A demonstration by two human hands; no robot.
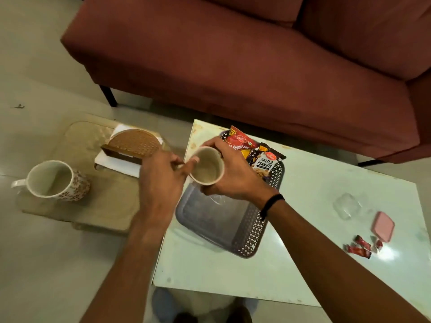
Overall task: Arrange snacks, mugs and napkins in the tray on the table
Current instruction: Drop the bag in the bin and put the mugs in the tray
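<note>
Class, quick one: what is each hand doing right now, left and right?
Left hand: fingers at the mug's handle side; whether it grips cannot be told.
Right hand: holds the mug, fingers curled round it, above the tray.

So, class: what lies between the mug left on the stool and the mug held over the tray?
In the head view, the napkin holder and the left hand lie between the stool mug and the held mug.

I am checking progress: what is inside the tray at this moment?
Two snack packets lie at the far end of the tray: a red packet and Salted Peanuts. The near floor is bare. The right hand, holding a mug, covers the middle.
</note>
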